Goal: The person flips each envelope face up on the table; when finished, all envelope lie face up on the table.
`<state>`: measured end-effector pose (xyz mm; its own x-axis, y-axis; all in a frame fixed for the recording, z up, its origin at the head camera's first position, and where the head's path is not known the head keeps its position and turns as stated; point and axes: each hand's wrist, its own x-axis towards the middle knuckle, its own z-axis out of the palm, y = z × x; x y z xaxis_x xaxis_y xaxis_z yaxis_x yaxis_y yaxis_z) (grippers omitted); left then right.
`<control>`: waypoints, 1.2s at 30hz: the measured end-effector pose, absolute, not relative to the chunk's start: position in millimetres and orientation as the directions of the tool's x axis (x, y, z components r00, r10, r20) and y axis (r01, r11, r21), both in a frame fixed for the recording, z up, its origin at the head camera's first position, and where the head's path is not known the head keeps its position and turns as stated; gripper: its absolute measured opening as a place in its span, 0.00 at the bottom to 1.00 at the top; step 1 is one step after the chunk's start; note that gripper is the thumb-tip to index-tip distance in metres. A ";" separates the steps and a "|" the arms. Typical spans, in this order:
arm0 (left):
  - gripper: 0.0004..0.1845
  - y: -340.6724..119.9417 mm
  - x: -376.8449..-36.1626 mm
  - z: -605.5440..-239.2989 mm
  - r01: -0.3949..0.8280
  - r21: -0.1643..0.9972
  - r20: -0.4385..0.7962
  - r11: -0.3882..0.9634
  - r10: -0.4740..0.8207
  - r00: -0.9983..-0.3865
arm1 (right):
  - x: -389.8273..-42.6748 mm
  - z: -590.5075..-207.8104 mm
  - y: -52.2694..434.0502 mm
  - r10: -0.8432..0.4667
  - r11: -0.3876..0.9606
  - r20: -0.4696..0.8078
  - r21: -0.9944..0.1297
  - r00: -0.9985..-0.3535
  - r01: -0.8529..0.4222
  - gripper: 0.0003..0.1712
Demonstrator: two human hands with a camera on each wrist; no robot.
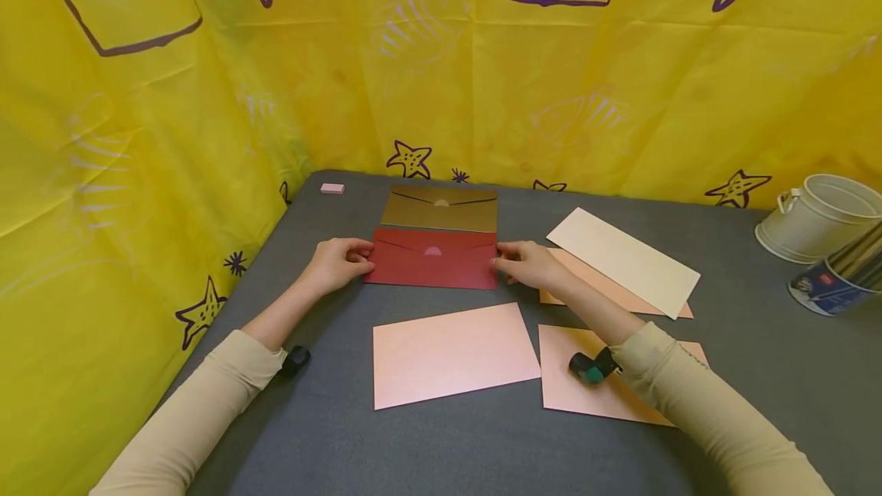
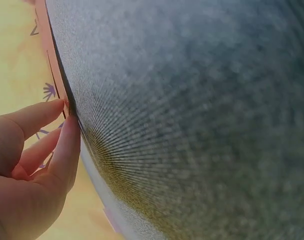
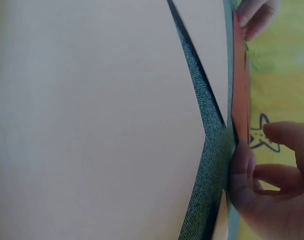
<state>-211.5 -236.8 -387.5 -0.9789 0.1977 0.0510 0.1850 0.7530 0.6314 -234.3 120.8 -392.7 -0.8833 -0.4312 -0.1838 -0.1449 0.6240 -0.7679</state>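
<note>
A dark red envelope [image 1: 432, 260] lies closed on the grey table [image 1: 413, 450], flap side up. My left hand [image 1: 361, 255] pinches its left end and my right hand [image 1: 503, 262] pinches its right end. In the left wrist view my left hand [image 2: 66, 114] has thumb and forefinger tips on the envelope's thin red edge [image 2: 51, 65]. The right wrist view shows my right hand [image 3: 254, 145] at the envelope's edge [image 3: 240, 90]. A gold envelope [image 1: 439, 209] lies just behind the red one, touching it.
Two pink sheets [image 1: 451, 354] [image 1: 592, 396] lie in front. To the right, a cream sheet [image 1: 623, 260] overlaps another pink one [image 1: 606, 289]. There is a small pink block [image 1: 332, 188] at the back left. At the far right are a white bucket [image 1: 820, 217] and a tipped can [image 1: 837, 278]. Yellow curtain surrounds the table.
</note>
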 end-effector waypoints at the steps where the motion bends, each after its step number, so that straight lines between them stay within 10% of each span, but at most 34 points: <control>1: 0.20 -236.2 -211.1 -387.1 0.187 0.630 0.054 0.754 0.198 -0.979 | -234.3 -393.1 120.6 -0.439 0.635 -0.172 -0.753 -0.882 -0.169 0.34; 13: 0.21 -235.0 -209.1 -387.7 0.187 0.614 0.053 0.767 0.197 -0.979 | -231.1 -394.8 119.8 -0.494 0.678 -0.042 -0.644 -0.868 -0.355 0.33; 21: 0.43 -221.3 -187.9 -386.8 0.284 0.567 0.062 0.773 0.303 -0.951 | -218.5 -388.8 131.5 -0.512 0.610 -0.016 -0.711 -0.859 -0.350 0.44; 36: 0.64 -197.4 -126.2 -388.9 0.473 0.574 -0.097 0.668 0.630 -0.771 | -179.1 -392.5 155.9 -0.733 0.538 -0.079 -0.675 -0.676 -0.505 0.59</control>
